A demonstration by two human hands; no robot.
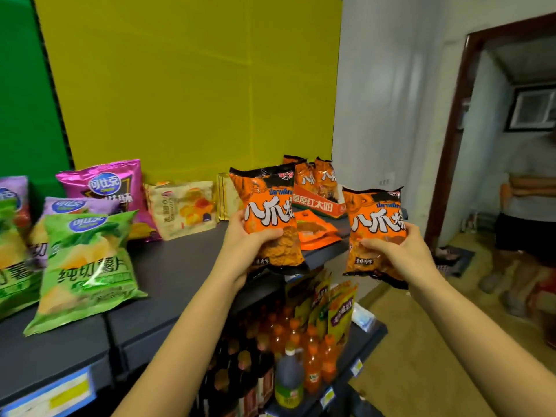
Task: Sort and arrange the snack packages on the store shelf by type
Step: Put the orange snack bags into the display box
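Above the dark shelf [180,266], two orange snack bags are held up, one per hand. Left hand [243,239]: grip closed on the lower part of the left orange bag [267,212], thumb across the front, bag upright over the shelf's front edge. Right hand [400,248]: grip closed on the right orange bag [374,230], same print, held out past the shelf's right end, well apart from the first.

On the shelf, far right: open red display carton [316,203] with at least two more orange bags [319,176] of that type standing in it. One flat orange pouch [316,230] lies in front of the carton.

Mid-back: one cream pastry bag [183,207] leaning against the yellow backing, a gold pack [225,200] just beside it, partly hidden.

Left: two green chip bags, one in full view [87,266], one cut by the frame edge [12,266]. Purple or pink chip bags behind them: three visible, the largest [105,185] upright at the back.

Lower shelf [361,341]: orange soda bottles [313,356], dark bottles, count unclear.
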